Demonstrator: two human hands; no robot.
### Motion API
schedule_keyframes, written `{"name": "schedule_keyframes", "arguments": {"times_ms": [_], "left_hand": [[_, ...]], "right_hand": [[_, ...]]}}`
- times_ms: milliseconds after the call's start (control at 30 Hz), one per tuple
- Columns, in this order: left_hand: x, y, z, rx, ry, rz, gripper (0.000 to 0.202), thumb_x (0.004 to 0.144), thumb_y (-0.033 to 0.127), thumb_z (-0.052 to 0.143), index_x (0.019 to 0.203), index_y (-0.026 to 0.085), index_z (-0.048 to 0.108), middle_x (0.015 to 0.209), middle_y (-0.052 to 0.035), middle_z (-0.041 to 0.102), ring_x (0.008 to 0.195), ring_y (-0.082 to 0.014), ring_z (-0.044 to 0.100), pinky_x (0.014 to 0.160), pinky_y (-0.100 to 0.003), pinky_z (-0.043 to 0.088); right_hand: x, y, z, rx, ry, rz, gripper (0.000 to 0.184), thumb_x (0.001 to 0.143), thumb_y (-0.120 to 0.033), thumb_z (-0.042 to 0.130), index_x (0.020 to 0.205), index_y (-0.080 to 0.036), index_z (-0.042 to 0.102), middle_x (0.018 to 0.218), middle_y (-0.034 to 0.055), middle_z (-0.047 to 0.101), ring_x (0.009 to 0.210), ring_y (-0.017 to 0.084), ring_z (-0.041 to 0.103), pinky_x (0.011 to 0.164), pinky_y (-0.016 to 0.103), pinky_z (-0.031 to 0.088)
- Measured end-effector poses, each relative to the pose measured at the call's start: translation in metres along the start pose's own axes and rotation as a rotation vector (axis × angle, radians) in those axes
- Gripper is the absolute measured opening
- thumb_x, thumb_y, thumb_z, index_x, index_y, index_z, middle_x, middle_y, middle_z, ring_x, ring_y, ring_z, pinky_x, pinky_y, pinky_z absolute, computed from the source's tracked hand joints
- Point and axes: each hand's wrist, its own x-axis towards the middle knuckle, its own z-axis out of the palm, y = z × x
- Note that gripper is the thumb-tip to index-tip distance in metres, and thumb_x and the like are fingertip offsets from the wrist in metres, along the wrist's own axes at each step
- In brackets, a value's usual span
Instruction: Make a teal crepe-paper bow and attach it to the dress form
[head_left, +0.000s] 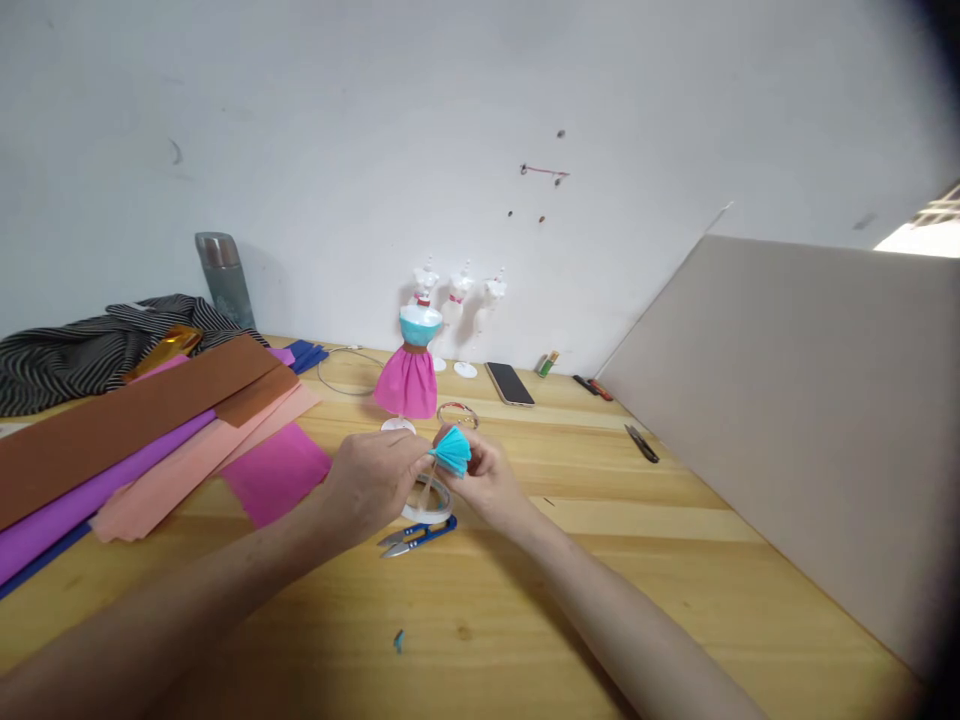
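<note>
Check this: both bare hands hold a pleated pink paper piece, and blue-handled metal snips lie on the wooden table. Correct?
The colour is wrong: the head view shows a pleated turquoise paper piece, not a pink one. The rest stands.

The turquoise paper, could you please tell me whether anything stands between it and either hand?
Nothing visible does: the left hand pinches the turquoise paper at its gathered end, and the right hand holds its fanned side. The white roll and blue-handled snips show lower in the picture, not in between.
</note>
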Motion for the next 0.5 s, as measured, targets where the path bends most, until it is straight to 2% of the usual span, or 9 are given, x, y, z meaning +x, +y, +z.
{"name": "schedule_keyframes", "arguments": {"times_ms": [167,333,500], "left_hand": [[0.000,0.004,0.001,0.007,0.021,-0.062,0.033,0.093,0.020,0.037,0.066,0.016,0.055,0.059,-0.0004,0.059,0.053,-0.0122,0.051,0.051,-0.024,0.031],[-0.002,0.004,0.003,-0.047,-0.043,-0.232,0.033,0.092,0.024,0.039,0.063,0.016,0.051,0.055,0.0009,0.054,0.051,-0.0109,0.048,0.051,-0.023,0.028],[-0.001,0.008,0.004,-0.105,-0.061,-0.359,0.033,0.091,0.027,0.039,0.061,0.017,0.047,0.053,0.0023,0.048,0.049,-0.0100,0.042,0.051,-0.023,0.025]], "right_hand": [[0.000,0.000,0.005,0.129,0.039,0.097,0.020,0.069,-0.028,0.069,0.064,-0.019,0.052,0.061,-0.0043,0.048,0.056,0.009,0.039,0.054,0.022,0.034],[-0.002,0.011,0.016,0.369,0.105,0.264,0.032,0.068,-0.036,0.071,0.057,-0.019,0.045,0.046,-0.0088,0.036,0.043,0.005,0.024,0.044,0.021,0.021],[-0.006,0.007,0.027,0.502,0.144,0.356,0.033,0.069,-0.036,0.068,0.055,-0.020,0.042,0.038,-0.0093,0.035,0.038,0.005,0.023,0.042,0.022,0.017]]}}
